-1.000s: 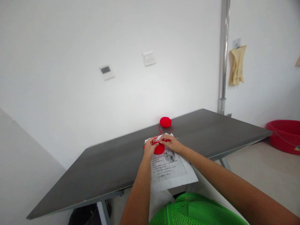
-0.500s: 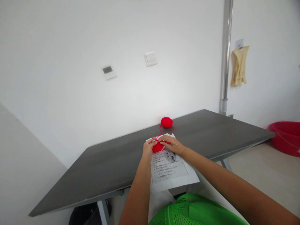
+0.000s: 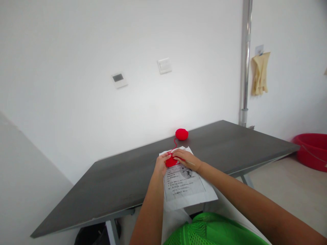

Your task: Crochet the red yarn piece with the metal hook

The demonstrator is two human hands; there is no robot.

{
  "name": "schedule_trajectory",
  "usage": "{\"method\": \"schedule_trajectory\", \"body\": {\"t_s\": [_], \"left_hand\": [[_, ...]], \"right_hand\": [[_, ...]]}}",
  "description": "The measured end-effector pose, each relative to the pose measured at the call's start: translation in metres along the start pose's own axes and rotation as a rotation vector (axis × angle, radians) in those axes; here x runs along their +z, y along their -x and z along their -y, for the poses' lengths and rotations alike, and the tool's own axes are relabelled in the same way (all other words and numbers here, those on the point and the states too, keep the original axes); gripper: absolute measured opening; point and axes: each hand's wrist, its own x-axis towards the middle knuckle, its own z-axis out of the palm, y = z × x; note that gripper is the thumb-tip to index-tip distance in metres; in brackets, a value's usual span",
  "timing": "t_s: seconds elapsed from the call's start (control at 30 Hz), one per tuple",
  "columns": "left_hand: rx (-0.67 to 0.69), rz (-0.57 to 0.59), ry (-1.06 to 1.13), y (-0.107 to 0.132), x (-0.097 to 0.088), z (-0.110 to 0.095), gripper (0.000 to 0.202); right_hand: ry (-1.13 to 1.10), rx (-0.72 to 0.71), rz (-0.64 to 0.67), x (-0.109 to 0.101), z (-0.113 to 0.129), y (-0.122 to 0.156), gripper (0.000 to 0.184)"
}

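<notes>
My left hand pinches a small round red crochet piece over a printed paper sheet on the dark grey table. Close beside it, my right hand is closed on a thin metal crochet hook whose tip is at the red piece. A strand of red yarn runs from the piece back to a red yarn ball near the wall.
A green mesh basket sits just below my arms at the frame's bottom. A red plastic basin stands on the floor at right. A metal pole and hanging yellow gloves are by the wall.
The red piece has been turned and drawn in between my fingers. The hook's handle has swung from pointing right to lying back along my right wrist.
</notes>
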Motion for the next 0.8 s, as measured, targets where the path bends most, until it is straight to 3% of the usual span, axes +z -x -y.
{"method": "schedule_trajectory", "body": {"t_s": [0.5,0.8], "left_hand": [[0.084,-0.087,-0.072,-0.0028,0.0047,0.0035,0.045],[0.014,-0.01,-0.01,0.002,0.0035,-0.0007,0.037]], "right_hand": [[0.053,0.037,0.039,0.0021,0.0023,-0.0004,0.018],[-0.011,0.021,0.038,0.0006,0.0019,-0.0003,0.019]]}}
